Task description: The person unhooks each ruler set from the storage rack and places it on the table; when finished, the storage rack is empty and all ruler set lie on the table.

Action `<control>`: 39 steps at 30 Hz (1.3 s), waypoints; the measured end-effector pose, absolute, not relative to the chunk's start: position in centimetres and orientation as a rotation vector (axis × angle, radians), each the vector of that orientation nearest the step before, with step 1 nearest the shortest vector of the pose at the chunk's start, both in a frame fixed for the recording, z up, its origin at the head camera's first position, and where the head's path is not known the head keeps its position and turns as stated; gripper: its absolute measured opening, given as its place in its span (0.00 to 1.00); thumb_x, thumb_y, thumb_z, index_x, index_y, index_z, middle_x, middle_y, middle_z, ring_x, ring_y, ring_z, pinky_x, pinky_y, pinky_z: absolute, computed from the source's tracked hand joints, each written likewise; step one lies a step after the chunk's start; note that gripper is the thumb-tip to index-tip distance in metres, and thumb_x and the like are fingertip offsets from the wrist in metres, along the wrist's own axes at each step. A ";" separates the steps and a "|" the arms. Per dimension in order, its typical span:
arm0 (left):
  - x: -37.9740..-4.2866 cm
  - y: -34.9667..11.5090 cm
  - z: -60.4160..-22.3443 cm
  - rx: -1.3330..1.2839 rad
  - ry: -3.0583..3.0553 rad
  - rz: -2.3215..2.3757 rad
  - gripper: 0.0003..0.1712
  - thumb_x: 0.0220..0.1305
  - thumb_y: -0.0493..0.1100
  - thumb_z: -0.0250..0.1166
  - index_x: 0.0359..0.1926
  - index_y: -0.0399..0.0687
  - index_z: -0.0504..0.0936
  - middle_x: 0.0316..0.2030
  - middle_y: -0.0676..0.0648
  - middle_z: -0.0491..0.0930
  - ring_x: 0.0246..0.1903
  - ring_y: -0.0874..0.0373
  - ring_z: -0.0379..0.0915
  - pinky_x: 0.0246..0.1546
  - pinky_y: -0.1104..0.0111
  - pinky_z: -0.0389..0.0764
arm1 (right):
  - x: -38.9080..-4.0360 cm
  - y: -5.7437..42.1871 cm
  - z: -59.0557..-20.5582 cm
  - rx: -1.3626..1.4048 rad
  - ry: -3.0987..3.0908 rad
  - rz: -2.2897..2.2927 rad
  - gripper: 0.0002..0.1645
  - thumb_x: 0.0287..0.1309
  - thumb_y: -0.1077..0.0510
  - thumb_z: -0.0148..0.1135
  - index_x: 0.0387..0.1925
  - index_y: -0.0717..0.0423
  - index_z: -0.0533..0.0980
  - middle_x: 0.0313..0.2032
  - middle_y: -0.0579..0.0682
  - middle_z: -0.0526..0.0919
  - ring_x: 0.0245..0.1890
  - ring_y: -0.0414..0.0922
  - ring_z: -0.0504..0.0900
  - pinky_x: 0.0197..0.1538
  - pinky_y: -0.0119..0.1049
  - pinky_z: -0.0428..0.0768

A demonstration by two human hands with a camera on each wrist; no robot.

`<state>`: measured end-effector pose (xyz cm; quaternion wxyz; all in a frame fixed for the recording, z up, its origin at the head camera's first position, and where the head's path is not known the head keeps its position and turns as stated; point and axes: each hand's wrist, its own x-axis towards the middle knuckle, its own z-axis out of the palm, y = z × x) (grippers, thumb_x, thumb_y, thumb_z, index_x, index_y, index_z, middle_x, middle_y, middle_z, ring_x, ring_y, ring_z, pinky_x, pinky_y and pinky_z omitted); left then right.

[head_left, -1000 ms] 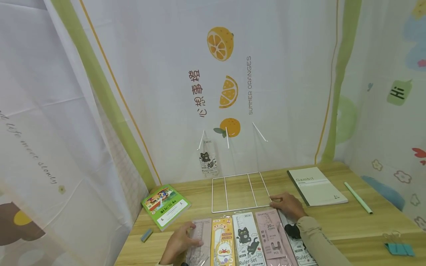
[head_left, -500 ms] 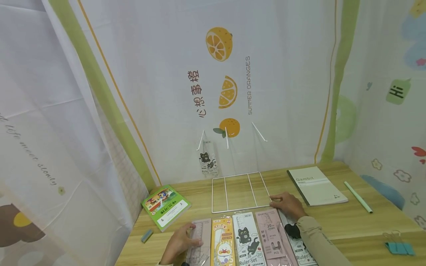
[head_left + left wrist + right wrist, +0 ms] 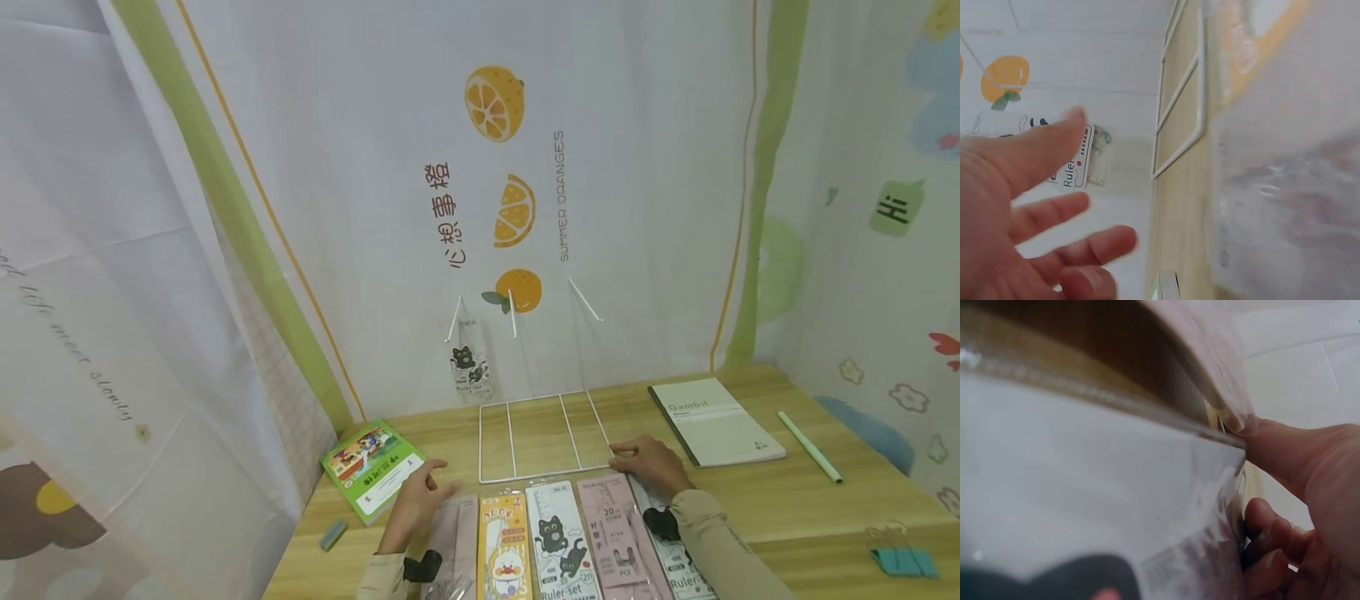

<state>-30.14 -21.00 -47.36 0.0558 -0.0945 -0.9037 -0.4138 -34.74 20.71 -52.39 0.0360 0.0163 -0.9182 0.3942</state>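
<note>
Several packed ruler sets lie side by side at the table's near edge. My left hand (image 3: 420, 500), fingers spread and holding nothing, is over the top of the leftmost pink ruler set (image 3: 459, 542). To its right are a yellow duck ruler set (image 3: 504, 542), a white cat ruler set (image 3: 561, 542) and another pink ruler set (image 3: 618, 533). My right hand (image 3: 652, 467) curls its fingers at the top edge of the rightmost white ruler set (image 3: 1085, 475); its thumb touches the neighbouring pink pack's corner in the right wrist view.
A white wire rack (image 3: 532, 479) has prongs by the curtain; a cat ruler set (image 3: 471, 367) hangs on the left prong. A green book (image 3: 375, 467) and small eraser-like block (image 3: 332, 535) lie left. A notebook (image 3: 716, 421), green tube (image 3: 810, 446) and teal binder clip (image 3: 903, 561) lie right.
My left hand has let go of the leftmost pink ruler set's edge and moved up and away from it, fingers opening. My right hand has stayed in place.
</note>
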 end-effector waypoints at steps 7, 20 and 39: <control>-34.3 -20.3 -47.4 -0.185 -2.556 -1.344 0.24 0.69 0.43 0.65 0.61 0.36 0.76 0.39 0.39 0.79 0.28 0.56 0.71 0.28 0.66 0.73 | -34.2 20.8 -52.5 0.046 -2.824 1.204 0.27 0.56 0.46 0.73 0.55 0.54 0.84 0.57 0.66 0.81 0.54 0.60 0.82 0.50 0.58 0.78; -40.1 -18.7 -48.9 -0.115 -2.334 -1.689 0.26 0.71 0.35 0.59 0.68 0.36 0.70 0.64 0.31 0.71 0.19 0.63 0.66 0.20 0.73 0.71 | -34.1 21.1 -52.6 0.037 -2.814 1.220 0.28 0.56 0.46 0.73 0.55 0.55 0.83 0.57 0.67 0.81 0.50 0.58 0.83 0.48 0.55 0.79; -43.6 -18.3 -40.4 -0.236 -2.199 -1.852 0.32 0.72 0.41 0.61 0.74 0.55 0.67 0.78 0.45 0.53 0.30 0.59 0.69 0.26 0.72 0.76 | -34.7 20.6 -52.2 0.059 -2.812 1.182 0.26 0.55 0.46 0.74 0.54 0.53 0.84 0.56 0.62 0.83 0.56 0.63 0.81 0.44 0.50 0.80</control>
